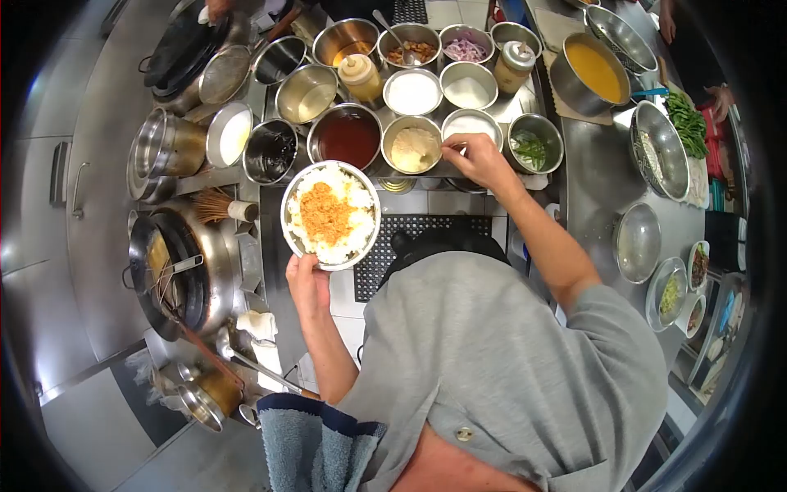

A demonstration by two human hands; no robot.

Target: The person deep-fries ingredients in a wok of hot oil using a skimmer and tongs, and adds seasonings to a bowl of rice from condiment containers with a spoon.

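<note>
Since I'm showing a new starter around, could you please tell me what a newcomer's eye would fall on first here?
Probably the bowl in the left hand, left of centre, with orange-brown topping heaped on what looks like white rice. Just above it, dark red sauce sits in a metal container. Further right, the right hand hovers beside pale tan powder.

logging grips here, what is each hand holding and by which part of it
The left hand holds the metal bowl of white and orange food by its near rim. The right hand makes a pinching grip; whether anything is in it cannot be told.
</note>
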